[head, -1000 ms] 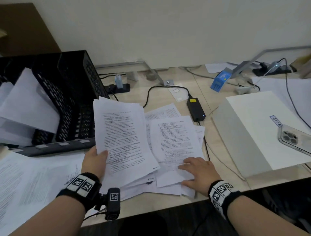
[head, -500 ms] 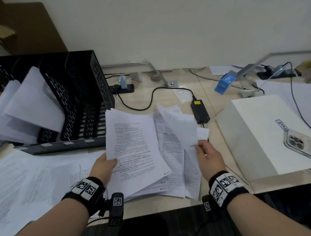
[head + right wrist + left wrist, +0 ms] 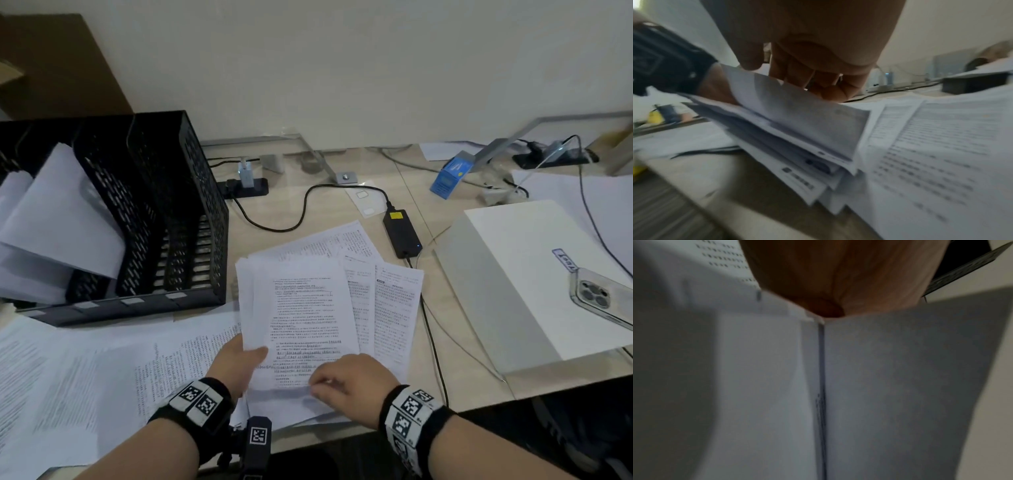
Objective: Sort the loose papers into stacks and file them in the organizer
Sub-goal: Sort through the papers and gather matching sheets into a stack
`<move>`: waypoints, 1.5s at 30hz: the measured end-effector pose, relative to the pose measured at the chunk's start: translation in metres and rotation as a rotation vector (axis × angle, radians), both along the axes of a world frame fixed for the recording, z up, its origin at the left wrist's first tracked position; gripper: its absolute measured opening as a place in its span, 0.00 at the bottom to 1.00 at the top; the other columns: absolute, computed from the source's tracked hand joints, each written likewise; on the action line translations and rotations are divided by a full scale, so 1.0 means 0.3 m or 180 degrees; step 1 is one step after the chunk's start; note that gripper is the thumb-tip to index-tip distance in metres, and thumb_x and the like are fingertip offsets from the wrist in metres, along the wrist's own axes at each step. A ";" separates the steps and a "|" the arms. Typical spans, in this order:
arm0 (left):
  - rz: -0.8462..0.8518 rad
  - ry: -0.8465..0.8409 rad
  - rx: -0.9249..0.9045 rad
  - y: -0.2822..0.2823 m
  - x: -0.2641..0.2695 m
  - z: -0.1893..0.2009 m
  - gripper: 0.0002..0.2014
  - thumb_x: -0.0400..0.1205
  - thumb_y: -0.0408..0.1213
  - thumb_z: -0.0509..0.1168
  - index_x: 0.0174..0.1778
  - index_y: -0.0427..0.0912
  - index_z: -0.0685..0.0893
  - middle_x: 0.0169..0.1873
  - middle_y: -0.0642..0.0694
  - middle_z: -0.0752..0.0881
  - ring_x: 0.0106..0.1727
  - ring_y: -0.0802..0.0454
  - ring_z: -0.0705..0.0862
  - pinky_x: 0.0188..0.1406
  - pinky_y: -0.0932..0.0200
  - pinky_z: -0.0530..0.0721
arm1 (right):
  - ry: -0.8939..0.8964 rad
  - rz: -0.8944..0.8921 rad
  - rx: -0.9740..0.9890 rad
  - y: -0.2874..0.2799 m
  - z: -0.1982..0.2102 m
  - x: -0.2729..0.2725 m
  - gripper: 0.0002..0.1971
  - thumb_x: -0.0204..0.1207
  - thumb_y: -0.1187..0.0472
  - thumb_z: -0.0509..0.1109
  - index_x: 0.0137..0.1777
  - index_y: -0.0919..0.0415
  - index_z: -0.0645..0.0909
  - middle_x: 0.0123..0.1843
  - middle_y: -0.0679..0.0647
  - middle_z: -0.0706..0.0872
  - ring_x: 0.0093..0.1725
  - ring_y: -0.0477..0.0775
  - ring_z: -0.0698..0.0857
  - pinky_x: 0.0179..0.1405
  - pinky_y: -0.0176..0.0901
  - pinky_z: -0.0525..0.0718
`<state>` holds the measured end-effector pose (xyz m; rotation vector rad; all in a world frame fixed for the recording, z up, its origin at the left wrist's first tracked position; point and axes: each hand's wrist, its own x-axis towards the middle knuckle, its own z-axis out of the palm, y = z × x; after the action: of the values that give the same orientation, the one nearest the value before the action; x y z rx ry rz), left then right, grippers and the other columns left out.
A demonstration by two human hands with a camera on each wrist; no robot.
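Papers, held stack (image 3: 301,308): printed sheets, lifted slightly off the counter (image 3: 342,212) at its near edge, top page face up. Left hand (image 3: 239,363): thumb on top at the stack's lower left, fingers beneath, gripping it; the left wrist view shows only blurred paper undersides below the palm. Right hand (image 3: 352,380): fingers curled, pinching the near edge of the top sheets; the right wrist view shows fingers (image 3: 824,86) behind a raised sheet corner. Loose papers (image 3: 394,301): fanned flat on the counter, just right of and under the stack. More printed sheets (image 3: 85,377): spread at left. Organizer (image 3: 154,212): black mesh, upright dividers, far left, white pages leaning in its left slots. Power adapter (image 3: 402,233): behind the papers. White box (image 3: 534,281): at right, carrying a phone (image 3: 599,298).
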<state>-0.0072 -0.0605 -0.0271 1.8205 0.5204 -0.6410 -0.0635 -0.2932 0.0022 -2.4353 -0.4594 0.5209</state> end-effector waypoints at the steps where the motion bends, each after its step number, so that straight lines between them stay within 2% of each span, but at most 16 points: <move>1: 0.0053 -0.0011 -0.0034 0.005 0.002 0.001 0.14 0.85 0.31 0.65 0.66 0.45 0.85 0.55 0.45 0.92 0.55 0.44 0.89 0.61 0.44 0.85 | 0.0064 -0.0298 0.0091 -0.017 0.005 0.000 0.18 0.83 0.38 0.60 0.61 0.44 0.86 0.56 0.40 0.90 0.55 0.42 0.84 0.59 0.44 0.81; 4: 0.0211 -0.0116 -0.0159 0.003 0.018 0.024 0.12 0.86 0.30 0.63 0.61 0.48 0.84 0.52 0.48 0.92 0.51 0.47 0.90 0.46 0.54 0.86 | 0.0070 -0.1424 0.0197 -0.090 -0.007 0.021 0.15 0.83 0.42 0.64 0.65 0.41 0.82 0.64 0.36 0.83 0.63 0.41 0.78 0.70 0.47 0.77; 6: 0.0232 -0.0205 -0.0284 -0.005 0.034 0.048 0.11 0.87 0.31 0.63 0.58 0.51 0.84 0.50 0.50 0.92 0.50 0.47 0.91 0.41 0.55 0.87 | 0.0220 -0.2291 0.0590 -0.138 -0.025 0.048 0.19 0.80 0.48 0.71 0.71 0.42 0.77 0.66 0.39 0.78 0.65 0.44 0.78 0.70 0.48 0.78; 10: 0.0210 -0.0236 -0.0590 -0.047 0.068 0.069 0.10 0.87 0.33 0.65 0.58 0.52 0.87 0.50 0.50 0.94 0.51 0.45 0.93 0.54 0.45 0.89 | 0.1540 -0.3106 0.2197 -0.198 -0.034 0.082 0.36 0.74 0.60 0.80 0.77 0.42 0.65 0.68 0.52 0.84 0.61 0.59 0.88 0.56 0.54 0.88; 12: 0.0110 -0.0243 -0.0745 -0.085 0.075 0.078 0.10 0.87 0.33 0.66 0.60 0.49 0.87 0.53 0.48 0.94 0.54 0.44 0.93 0.61 0.40 0.88 | 0.1912 -0.3086 0.2662 -0.215 -0.048 0.074 0.33 0.69 0.64 0.81 0.74 0.57 0.74 0.64 0.60 0.89 0.60 0.66 0.90 0.62 0.65 0.87; 15: -0.0286 -0.0435 -0.0797 -0.132 0.070 0.080 0.11 0.86 0.38 0.67 0.65 0.48 0.86 0.57 0.50 0.93 0.57 0.49 0.91 0.65 0.45 0.86 | 0.1848 -0.3099 0.2624 -0.241 -0.096 0.048 0.20 0.76 0.70 0.74 0.68 0.65 0.83 0.61 0.62 0.91 0.61 0.68 0.89 0.68 0.70 0.81; 18: -0.1113 -0.0932 0.0420 -0.105 0.045 0.040 0.18 0.85 0.49 0.68 0.70 0.52 0.81 0.66 0.54 0.85 0.64 0.56 0.83 0.68 0.58 0.79 | 0.1229 -0.3834 0.2178 -0.296 -0.140 0.033 0.11 0.80 0.69 0.71 0.59 0.60 0.88 0.53 0.58 0.94 0.54 0.66 0.92 0.64 0.67 0.85; 21: -0.1647 -0.1284 0.1626 -0.025 -0.006 -0.004 0.28 0.81 0.58 0.67 0.77 0.56 0.74 0.78 0.55 0.72 0.80 0.51 0.70 0.79 0.48 0.69 | 0.0927 -0.4092 0.1624 -0.328 -0.148 0.032 0.10 0.79 0.65 0.70 0.58 0.58 0.87 0.54 0.52 0.93 0.53 0.61 0.90 0.65 0.59 0.85; 26: -0.2370 -0.0655 0.2158 0.051 -0.114 -0.031 0.55 0.65 0.77 0.66 0.86 0.66 0.50 0.89 0.55 0.43 0.89 0.47 0.43 0.85 0.34 0.51 | 0.0653 -0.3903 0.1391 -0.303 -0.111 0.051 0.09 0.80 0.66 0.69 0.55 0.53 0.84 0.55 0.57 0.90 0.54 0.61 0.87 0.62 0.49 0.81; 29: -0.2707 -0.0488 0.2410 0.084 -0.161 -0.055 0.61 0.64 0.76 0.68 0.86 0.68 0.38 0.88 0.54 0.33 0.89 0.45 0.33 0.85 0.32 0.46 | 0.0627 -0.3793 0.1352 -0.271 -0.104 0.061 0.09 0.80 0.66 0.69 0.56 0.51 0.84 0.54 0.55 0.89 0.53 0.60 0.87 0.62 0.50 0.81; 33: -0.2585 -0.0713 0.2459 0.107 -0.170 -0.054 0.52 0.72 0.69 0.67 0.87 0.64 0.44 0.89 0.56 0.41 0.90 0.48 0.41 0.85 0.35 0.50 | 0.0621 -0.3759 0.1342 -0.252 -0.116 0.069 0.09 0.79 0.65 0.71 0.56 0.52 0.86 0.55 0.56 0.90 0.54 0.60 0.88 0.64 0.52 0.83; 37: -0.2382 -0.1139 0.2244 0.116 -0.168 -0.053 0.30 0.79 0.57 0.62 0.79 0.58 0.72 0.86 0.57 0.63 0.87 0.51 0.59 0.84 0.47 0.64 | 0.0583 -0.3777 0.1371 -0.245 -0.108 0.067 0.10 0.80 0.65 0.71 0.58 0.54 0.86 0.55 0.57 0.90 0.53 0.60 0.88 0.62 0.51 0.82; 39: -0.2468 -0.1305 0.2178 0.104 -0.166 -0.038 0.17 0.83 0.48 0.60 0.66 0.49 0.83 0.74 0.52 0.79 0.77 0.49 0.74 0.75 0.53 0.74 | 0.0531 -0.3828 0.1399 -0.246 -0.094 0.062 0.11 0.81 0.65 0.70 0.61 0.56 0.86 0.53 0.55 0.88 0.52 0.58 0.86 0.58 0.46 0.79; 41: -0.2162 -0.1289 0.2107 0.083 -0.160 -0.022 0.13 0.86 0.45 0.57 0.56 0.45 0.85 0.56 0.49 0.87 0.60 0.48 0.84 0.62 0.53 0.82 | 0.0473 -0.3899 0.1433 -0.250 -0.084 0.051 0.11 0.81 0.65 0.69 0.61 0.53 0.85 0.53 0.54 0.88 0.52 0.58 0.85 0.58 0.45 0.78; 43: -0.1611 -0.1181 0.1955 0.058 -0.140 -0.005 0.13 0.86 0.45 0.59 0.43 0.43 0.84 0.39 0.48 0.87 0.44 0.48 0.85 0.46 0.52 0.84 | 0.0415 -0.3946 0.1463 -0.260 -0.078 0.043 0.10 0.81 0.65 0.69 0.59 0.52 0.85 0.54 0.55 0.89 0.52 0.59 0.86 0.58 0.48 0.80; 45: -0.1101 -0.1064 0.1696 0.025 -0.114 0.017 0.14 0.84 0.45 0.65 0.34 0.44 0.81 0.31 0.50 0.84 0.37 0.51 0.83 0.39 0.55 0.80 | 0.0446 -0.3991 0.1507 -0.276 -0.077 0.030 0.11 0.81 0.66 0.69 0.59 0.53 0.85 0.55 0.57 0.90 0.51 0.59 0.87 0.57 0.48 0.81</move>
<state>-0.0415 -0.0531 -0.0221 2.4978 0.1522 -0.4299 -0.0545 -0.3761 -0.0208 -1.7412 0.8806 0.0019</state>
